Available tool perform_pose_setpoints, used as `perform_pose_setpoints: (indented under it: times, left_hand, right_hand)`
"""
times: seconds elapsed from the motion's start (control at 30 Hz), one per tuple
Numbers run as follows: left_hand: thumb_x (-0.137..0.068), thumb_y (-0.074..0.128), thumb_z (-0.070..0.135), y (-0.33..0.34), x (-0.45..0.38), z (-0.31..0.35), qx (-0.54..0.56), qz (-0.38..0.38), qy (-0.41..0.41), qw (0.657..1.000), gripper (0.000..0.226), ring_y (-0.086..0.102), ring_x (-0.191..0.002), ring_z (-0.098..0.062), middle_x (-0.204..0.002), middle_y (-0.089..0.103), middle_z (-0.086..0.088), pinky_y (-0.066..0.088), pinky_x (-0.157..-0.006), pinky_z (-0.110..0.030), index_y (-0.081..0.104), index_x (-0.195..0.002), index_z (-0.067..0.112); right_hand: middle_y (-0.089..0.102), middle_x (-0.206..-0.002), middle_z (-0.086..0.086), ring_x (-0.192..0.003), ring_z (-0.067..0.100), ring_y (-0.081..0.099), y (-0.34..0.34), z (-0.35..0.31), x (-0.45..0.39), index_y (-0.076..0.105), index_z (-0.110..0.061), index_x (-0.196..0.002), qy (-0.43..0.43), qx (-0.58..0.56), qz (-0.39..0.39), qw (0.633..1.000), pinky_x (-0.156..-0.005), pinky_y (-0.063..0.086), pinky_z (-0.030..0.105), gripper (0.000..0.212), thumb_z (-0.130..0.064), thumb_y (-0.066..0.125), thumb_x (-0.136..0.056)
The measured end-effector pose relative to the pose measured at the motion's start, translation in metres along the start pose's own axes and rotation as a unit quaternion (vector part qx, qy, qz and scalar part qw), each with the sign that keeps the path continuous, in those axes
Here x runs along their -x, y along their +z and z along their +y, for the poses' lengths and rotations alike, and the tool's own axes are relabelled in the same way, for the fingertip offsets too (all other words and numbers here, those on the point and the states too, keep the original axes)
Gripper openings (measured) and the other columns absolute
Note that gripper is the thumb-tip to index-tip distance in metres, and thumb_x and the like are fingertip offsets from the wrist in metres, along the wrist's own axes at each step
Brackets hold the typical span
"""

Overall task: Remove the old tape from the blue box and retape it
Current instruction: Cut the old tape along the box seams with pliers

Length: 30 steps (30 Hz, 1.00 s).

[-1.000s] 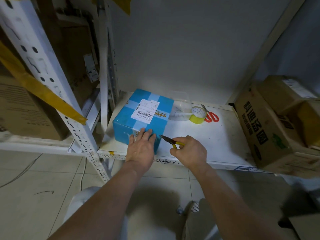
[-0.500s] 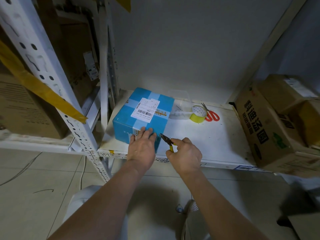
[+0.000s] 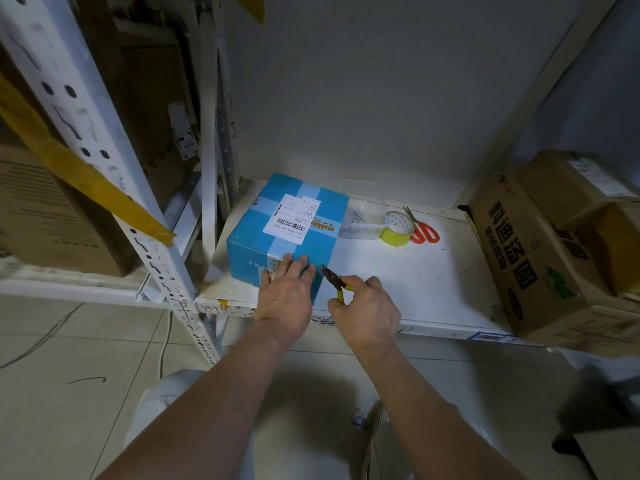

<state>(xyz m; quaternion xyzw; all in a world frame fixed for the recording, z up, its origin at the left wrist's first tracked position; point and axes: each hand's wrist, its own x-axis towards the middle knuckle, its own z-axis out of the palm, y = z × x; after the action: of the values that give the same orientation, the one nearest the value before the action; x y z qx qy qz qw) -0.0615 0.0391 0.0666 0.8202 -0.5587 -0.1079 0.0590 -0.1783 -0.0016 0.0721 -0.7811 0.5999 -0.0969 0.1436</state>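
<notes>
blue box (image 3: 277,233) sits at left of white shelf (image 3: 415,282) | left hand (image 3: 285,296) flat, fingers spread on its near face | right hand (image 3: 367,310) pinching yellow-handled pliers (image 3: 334,280), tips just beside box corner | tape roll (image 3: 398,228), red scissors (image 3: 422,230) behind

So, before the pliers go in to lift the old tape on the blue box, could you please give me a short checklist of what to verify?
1. Blue box steadied: ok, the left hand lies flat on its near face.
2. Tool in hand: ok, the right hand grips the yellow-handled pliers, tips pointing at the box's near right corner.
3. Left fingertips clear of the plier tips: not ok, they sit close beside them.
4. Old tape still on: ok, the pale strip runs over the top.
5. Lifted tape edge to grab: cannot tell, the left hand covers that part.
6. Fresh tape roll and red scissors nearby: ok, on the shelf.
</notes>
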Motion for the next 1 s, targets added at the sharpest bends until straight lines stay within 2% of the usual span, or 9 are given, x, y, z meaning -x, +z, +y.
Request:
perform_pose_setpoints:
  times: [0.23, 0.37, 0.47, 0.57, 0.6, 0.7, 0.77, 0.83, 1.0]
  left_hand:
    - [-0.089, 0.050, 0.007, 0.000, 0.001, -0.002, -0.001, -0.004, -0.001, 1.000, 0.072, -0.003, -0.147, -0.019, -0.158, 0.007, 0.005, 0.013, -0.118, -0.050, 0.015, -0.150, 0.023]
    - [-0.089, 0.049, 0.006, -0.001, -0.001, -0.001, 0.009, -0.007, 0.000, 1.000, 0.071, -0.003, -0.146, -0.019, -0.158, 0.006, 0.006, 0.014, -0.118, -0.050, 0.015, -0.150, 0.023]
    - [-0.090, 0.046, 0.005, 0.000, 0.001, 0.000, 0.018, -0.004, 0.002, 1.000, 0.069, -0.002, -0.146, -0.019, -0.158, 0.008, 0.005, 0.013, -0.118, -0.050, 0.017, -0.149, 0.022]
    - [-0.090, 0.045, 0.006, 0.000, 0.000, 0.000, 0.018, 0.000, 0.008, 1.000, 0.066, 0.000, -0.146, -0.019, -0.157, 0.010, 0.005, 0.015, -0.117, -0.050, 0.020, -0.149, 0.022]
    - [-0.089, 0.045, 0.006, 0.000, -0.001, -0.001, 0.017, 0.005, 0.007, 1.000, 0.065, 0.001, -0.146, -0.019, -0.157, 0.012, 0.005, 0.016, -0.117, -0.051, 0.021, -0.148, 0.022]
    - [-0.090, 0.046, 0.007, 0.000, -0.001, 0.000, 0.017, 0.006, 0.005, 1.000, 0.064, 0.003, -0.146, -0.019, -0.156, 0.014, 0.005, 0.017, -0.116, -0.050, 0.024, -0.148, 0.022]
    - [-0.090, 0.046, 0.006, -0.001, 0.000, 0.001, 0.023, 0.003, 0.003, 1.000, 0.065, 0.002, -0.146, -0.019, -0.157, 0.013, 0.005, 0.017, -0.117, -0.050, 0.023, -0.148, 0.022]
    - [-0.089, 0.047, 0.005, -0.002, 0.001, 0.002, 0.028, -0.001, 0.001, 1.000, 0.067, 0.001, -0.146, -0.019, -0.157, 0.012, 0.005, 0.016, -0.117, -0.051, 0.022, -0.148, 0.022]
    - [-0.088, 0.051, 0.004, -0.005, 0.001, 0.002, 0.023, -0.015, -0.001, 1.000, 0.071, 0.001, -0.146, -0.019, -0.157, 0.012, 0.005, 0.017, -0.117, -0.051, 0.021, -0.149, 0.024]
  right_hand:
    - [0.058, -0.109, -0.002, -0.094, 0.018, 0.060, 0.009, -0.004, 0.002, 0.050, -0.032, -0.128, 0.012, -0.029, 0.012, 0.999, -0.074, 0.049, 0.028, 0.042, -0.041, 0.057, -0.088]
    - [0.066, -0.101, -0.004, -0.087, 0.015, 0.059, 0.009, -0.001, -0.004, 0.061, -0.031, -0.117, 0.061, -0.144, -0.005, 0.988, -0.073, 0.047, 0.026, 0.034, -0.036, 0.062, -0.083]
    - [0.069, -0.089, -0.008, -0.077, 0.010, 0.057, 0.019, 0.000, 0.001, 0.069, -0.027, -0.102, 0.140, -0.326, -0.032, 0.934, -0.075, 0.046, 0.026, 0.023, -0.026, 0.067, -0.079]
    - [0.064, -0.076, -0.007, -0.071, 0.009, 0.056, 0.012, -0.011, 0.000, 0.070, -0.021, -0.091, 0.205, -0.519, -0.007, 0.830, -0.072, 0.046, 0.026, 0.018, -0.011, 0.068, -0.076]
    - [0.064, -0.077, -0.007, -0.071, 0.007, 0.056, 0.005, -0.014, -0.006, 0.068, -0.021, -0.091, 0.192, -0.526, 0.004, 0.829, -0.072, 0.046, 0.026, 0.017, -0.011, 0.067, -0.077]
    - [0.063, -0.088, -0.006, -0.077, 0.011, 0.056, -0.017, -0.008, -0.024, 0.058, -0.032, -0.096, 0.092, -0.342, -0.002, 0.935, -0.074, 0.047, 0.030, 0.016, -0.027, 0.064, -0.081]
    - [0.060, -0.095, -0.005, -0.085, 0.014, 0.056, -0.021, 0.001, -0.023, 0.056, -0.035, -0.106, 0.059, -0.188, -0.019, 0.980, -0.074, 0.045, 0.029, 0.024, -0.037, 0.062, -0.082]
    - [0.058, -0.100, -0.004, -0.091, 0.016, 0.058, -0.015, 0.009, -0.015, 0.055, -0.037, -0.114, 0.053, -0.106, -0.037, 0.992, -0.075, 0.047, 0.029, 0.032, -0.042, 0.061, -0.083]
    - [0.055, -0.100, -0.003, -0.089, 0.017, 0.060, -0.004, 0.012, -0.003, 0.054, -0.037, -0.119, 0.033, -0.059, -0.041, 0.997, -0.077, 0.052, 0.031, 0.038, -0.045, 0.059, -0.083]
